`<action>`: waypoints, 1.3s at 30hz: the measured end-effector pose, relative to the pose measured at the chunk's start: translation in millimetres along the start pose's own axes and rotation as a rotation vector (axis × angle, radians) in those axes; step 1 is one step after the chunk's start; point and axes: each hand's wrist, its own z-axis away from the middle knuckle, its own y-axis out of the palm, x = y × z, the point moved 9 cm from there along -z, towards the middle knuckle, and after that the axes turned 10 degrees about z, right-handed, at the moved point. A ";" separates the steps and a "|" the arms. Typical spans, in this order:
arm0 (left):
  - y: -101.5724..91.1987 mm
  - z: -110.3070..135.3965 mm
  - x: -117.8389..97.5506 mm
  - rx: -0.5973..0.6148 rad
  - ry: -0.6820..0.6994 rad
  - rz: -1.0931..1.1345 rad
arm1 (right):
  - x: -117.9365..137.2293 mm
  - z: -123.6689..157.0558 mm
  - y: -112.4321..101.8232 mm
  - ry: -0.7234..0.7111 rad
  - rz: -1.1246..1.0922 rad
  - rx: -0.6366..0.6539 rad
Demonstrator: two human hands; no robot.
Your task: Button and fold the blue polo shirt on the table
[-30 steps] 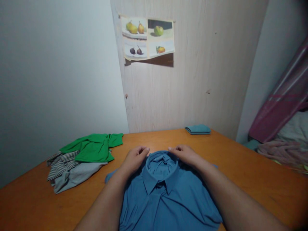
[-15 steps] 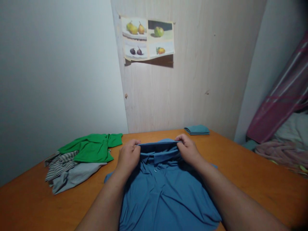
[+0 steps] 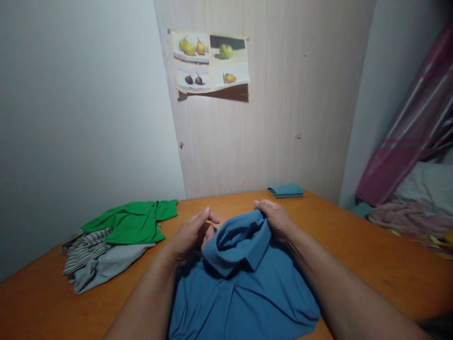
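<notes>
A blue collared shirt (image 3: pixel 244 288) lies on the orange table (image 3: pixel 354 255) right in front of me, its collar (image 3: pixel 237 243) standing up in a loose roll. My left hand (image 3: pixel 189 233) rests at the collar's left side, fingers curled against the cloth. My right hand (image 3: pixel 274 219) grips the collar's far right edge with bent fingers.
A pile of clothes lies at the left: a green shirt (image 3: pixel 132 222) on top of striped and grey garments (image 3: pixel 95 257). A small folded teal cloth (image 3: pixel 286 190) sits at the table's far edge by the wooden panel. Bedding and a pink blanket (image 3: pixel 406 156) lie to the right.
Both hands lifted the collar and stretched it flat, then brought it back toward me; it now stands rolled up. The left hand slid down to the collar's left side.
</notes>
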 end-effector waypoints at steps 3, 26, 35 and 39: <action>10.9 1.9 11.6 0.134 -0.107 -0.084 | 0.3 1.9 9.3 0.004 -0.053 0.072; -12.8 5.1 17.8 0.137 -0.021 -0.889 | 13.0 68.7 43.1 0.102 0.111 1.144; -31.5 -3.1 11.8 -0.036 0.005 -0.832 | -4.8 69.5 53.8 0.080 0.539 1.070; -66.5 -4.8 -15.1 -0.379 0.198 -0.625 | -7.7 33.3 35.1 0.028 0.519 0.674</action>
